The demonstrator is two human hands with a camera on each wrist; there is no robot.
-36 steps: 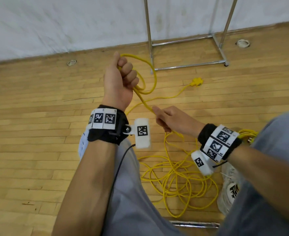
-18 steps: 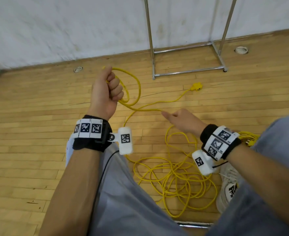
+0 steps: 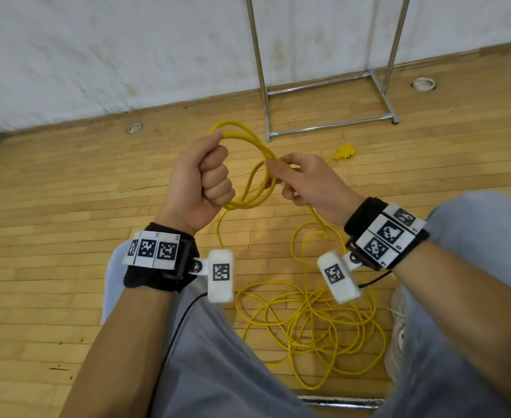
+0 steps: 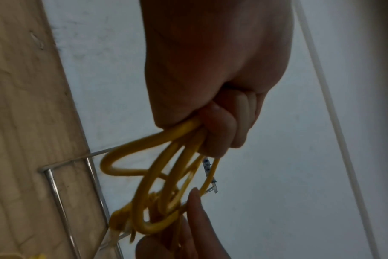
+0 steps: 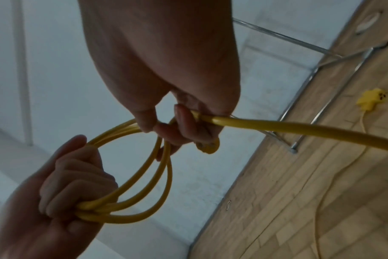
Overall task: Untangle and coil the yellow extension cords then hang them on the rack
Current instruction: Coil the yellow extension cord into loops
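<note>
Yellow cord (image 3: 249, 171) coiled in small loops, gripped in left hand (image 3: 198, 184) fist; right hand (image 3: 305, 181) pinching strand at coil's right side. Rest of cord tangled on floor (image 3: 52, 206) below hands. Rack (image 3: 326, 86) beyond.

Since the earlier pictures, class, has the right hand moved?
Yes. The right hand has come up and leftward, away from the tangle on the floor, to meet the coil in the left hand.
</note>
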